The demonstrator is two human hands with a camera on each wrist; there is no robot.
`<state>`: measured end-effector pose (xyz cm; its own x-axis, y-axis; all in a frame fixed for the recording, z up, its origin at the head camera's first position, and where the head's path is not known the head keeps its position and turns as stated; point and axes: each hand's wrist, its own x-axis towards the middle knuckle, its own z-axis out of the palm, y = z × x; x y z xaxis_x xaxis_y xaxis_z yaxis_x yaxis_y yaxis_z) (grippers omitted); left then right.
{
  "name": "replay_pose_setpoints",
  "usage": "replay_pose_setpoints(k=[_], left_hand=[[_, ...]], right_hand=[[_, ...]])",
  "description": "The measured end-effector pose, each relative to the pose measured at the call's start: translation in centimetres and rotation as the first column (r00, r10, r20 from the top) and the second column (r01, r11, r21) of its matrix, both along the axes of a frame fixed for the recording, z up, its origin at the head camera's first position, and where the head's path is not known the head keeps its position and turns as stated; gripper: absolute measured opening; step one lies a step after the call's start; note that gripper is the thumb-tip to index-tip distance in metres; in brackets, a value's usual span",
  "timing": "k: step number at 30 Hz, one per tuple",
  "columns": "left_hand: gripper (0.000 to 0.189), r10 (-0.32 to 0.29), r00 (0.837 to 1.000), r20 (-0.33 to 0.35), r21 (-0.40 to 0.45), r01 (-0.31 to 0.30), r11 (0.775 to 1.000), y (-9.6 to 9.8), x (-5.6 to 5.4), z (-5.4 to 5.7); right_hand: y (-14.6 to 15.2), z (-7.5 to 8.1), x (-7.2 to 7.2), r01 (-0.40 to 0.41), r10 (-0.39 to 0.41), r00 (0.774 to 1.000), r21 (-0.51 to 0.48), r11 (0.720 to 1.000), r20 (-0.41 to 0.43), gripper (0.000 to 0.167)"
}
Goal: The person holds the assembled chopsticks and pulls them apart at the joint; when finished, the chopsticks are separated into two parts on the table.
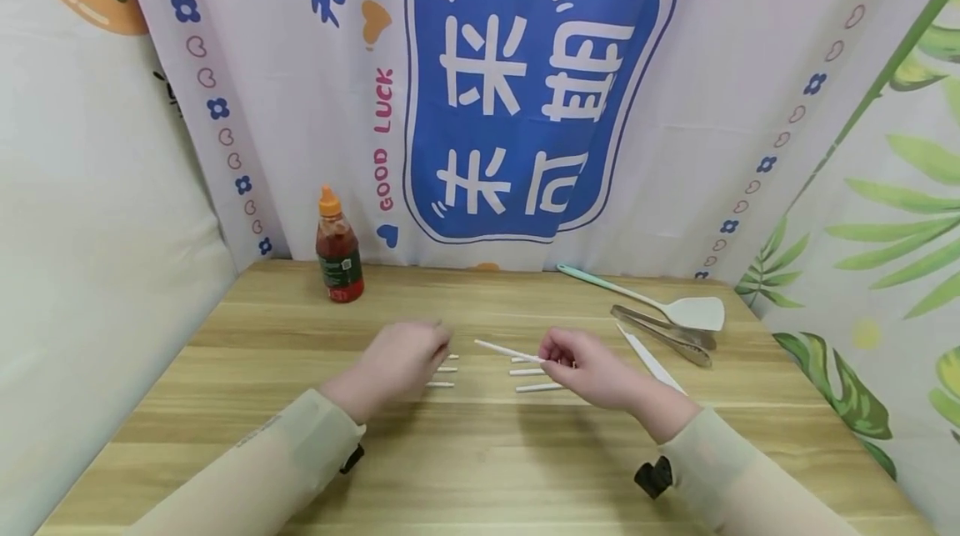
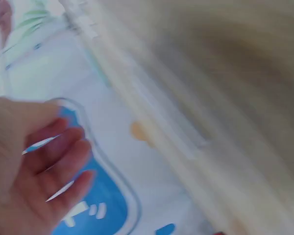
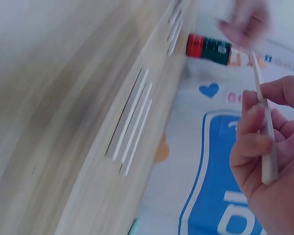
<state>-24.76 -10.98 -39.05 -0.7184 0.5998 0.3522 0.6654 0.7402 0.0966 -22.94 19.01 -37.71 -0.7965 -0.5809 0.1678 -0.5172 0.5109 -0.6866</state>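
Note:
A slender white stick (image 1: 498,348) is pinched between the thumb and fingers of my right hand (image 1: 588,365), its thin end pointing left. In the right wrist view, the stick (image 3: 268,142) is thicker toward the palm. Several similar white sticks (image 1: 536,388) lie side by side under the right hand. More sticks (image 1: 442,384) lie beneath my left hand (image 1: 397,361), partly covered by it. The left hand is blurred above the table; in the left wrist view its fingers (image 2: 73,152) are loosely bent, with nothing visible between them.
A red sauce bottle (image 1: 341,261) with an orange cap stands at the back left. At the back right lie a spatula (image 1: 693,313), metal tongs (image 1: 667,336) and a long white pointed strip (image 1: 648,357). A printed curtain (image 1: 720,102) hangs behind the wooden table (image 1: 450,469).

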Motion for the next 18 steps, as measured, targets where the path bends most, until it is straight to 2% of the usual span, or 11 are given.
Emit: replay_pose_setpoints(k=[1, 4, 6, 9, 12, 18], left_hand=[[0.021, -0.002, 0.999, -0.034, 0.048, 0.003, 0.999, 0.4, 0.2, 0.5], [0.012, -0.082, 0.992, -0.096, 0.123, 0.094, 0.988, 1.6, 1.0, 1.6], [0.009, -0.163, 0.982, -0.090, 0.101, 0.172, 0.980, 2.5, 1.7, 1.9], [0.014, -0.269, 0.961, -0.060, 0.022, 0.270, 0.962, 3.4, 2.7, 1.6], [0.018, -0.305, 0.952, -0.038, -0.031, 0.304, 0.952, 3.9, 3.4, 1.2], [0.024, -0.332, 0.942, -0.046, -0.045, 0.330, 0.943, 3.9, 3.9, 1.1]], right_hand=[[-0.3, 0.0, 0.2, -0.010, 0.010, 1.000, 0.003, 1.000, -0.002, 0.004], [-1.1, -0.2, 0.7, -0.032, 0.032, 0.999, 0.009, 0.999, 0.010, 0.006], [-1.7, -0.2, 1.0, -0.053, 0.053, 0.998, 0.003, 0.999, 0.026, 0.005], [-2.4, -0.1, 1.6, -0.090, 0.091, 0.994, -0.023, 0.996, 0.060, 0.003], [-2.9, 0.1, 2.1, -0.108, 0.110, 0.991, -0.019, 0.994, 0.081, 0.005], [-3.1, 0.8, 2.5, -0.160, 0.153, 0.982, 0.063, 0.985, 0.109, 0.017]])
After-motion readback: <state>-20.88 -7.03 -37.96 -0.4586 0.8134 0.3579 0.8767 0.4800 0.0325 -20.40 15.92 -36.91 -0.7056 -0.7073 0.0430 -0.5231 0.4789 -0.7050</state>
